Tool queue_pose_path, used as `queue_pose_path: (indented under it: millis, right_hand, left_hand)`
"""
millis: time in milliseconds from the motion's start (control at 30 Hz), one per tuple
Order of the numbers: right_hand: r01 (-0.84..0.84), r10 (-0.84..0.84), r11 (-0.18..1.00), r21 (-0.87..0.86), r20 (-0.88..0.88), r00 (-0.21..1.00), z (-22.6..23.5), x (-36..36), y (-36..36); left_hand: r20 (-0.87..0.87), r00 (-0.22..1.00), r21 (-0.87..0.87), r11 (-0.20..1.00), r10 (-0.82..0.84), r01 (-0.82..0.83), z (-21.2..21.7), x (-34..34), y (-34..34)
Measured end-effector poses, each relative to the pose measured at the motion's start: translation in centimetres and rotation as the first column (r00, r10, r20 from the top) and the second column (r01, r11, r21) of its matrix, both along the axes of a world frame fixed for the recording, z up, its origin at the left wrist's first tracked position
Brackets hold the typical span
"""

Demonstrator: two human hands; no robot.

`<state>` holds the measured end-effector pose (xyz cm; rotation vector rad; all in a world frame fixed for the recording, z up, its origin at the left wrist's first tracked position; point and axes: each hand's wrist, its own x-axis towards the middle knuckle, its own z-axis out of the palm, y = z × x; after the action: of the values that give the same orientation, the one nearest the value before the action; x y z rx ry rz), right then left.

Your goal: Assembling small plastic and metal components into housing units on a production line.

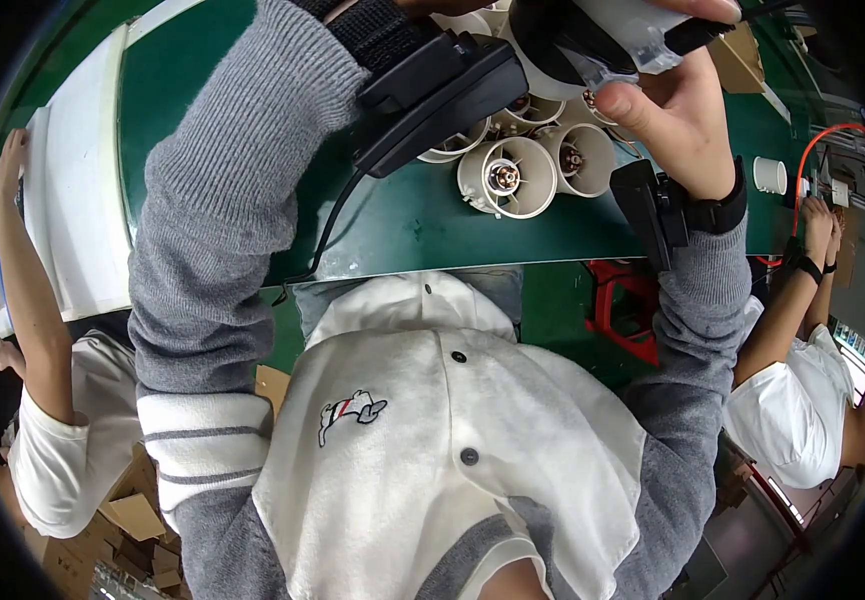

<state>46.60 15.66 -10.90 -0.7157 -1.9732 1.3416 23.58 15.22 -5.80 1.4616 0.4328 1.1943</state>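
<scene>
**A white cup unit held up over the green bench**

My right hand point(687, 120) is up near the top edge of the view, thumb pressed in and fingers curled around a white cup-shaped part with a dark inside point(592, 40), which has some clear plastic wrap on it. So that hand is closed on the part. My left hand itself is out of the picture past the top edge; only the grey sleeve point(242, 170) and the black wrist device point(437, 90) strapped on it show, so I cannot tell whether those fingers are open or gripping. A matching black device sits on my right wrist point(652, 210).

Just beneath the held part, a cluster of the same white cups point(542, 160) stands on the green bench top point(412, 220), open ends up, each with a small metal core in the middle. My judgement: the one in my hand is being worked on above the group, and I cannot say how many of the standing ones are finished.

Further out, a lone small white cup point(769, 175) stands apart to the right, near an orange cable point(817, 140). A long white panel point(77, 190) lies at the left. Brown cardboard boxes point(137, 520) sit low at the left by a co-worker in a white shirt point(57, 440); another co-worker point(802, 400) sits at the right. No readable labels show.
</scene>
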Motion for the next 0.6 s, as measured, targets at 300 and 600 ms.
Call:
queue_pose_path:
  millis: [300,600]
  right_hand:
    - [0.006,-0.006,1.0,-0.015,-0.01,1.0,0.1,-0.2,-0.3]
    - [0.04,-0.041,0.999,0.031,0.03,0.999,0.9,-1.2,-0.2]
  left_hand:
    - [0.011,1.0,-0.009,1.0,0.018,-0.018,-0.2,0.1,0.0]
    - [-0.012,1.0,-0.063,0.998,-0.008,0.007,1.1,-0.6,-0.5]
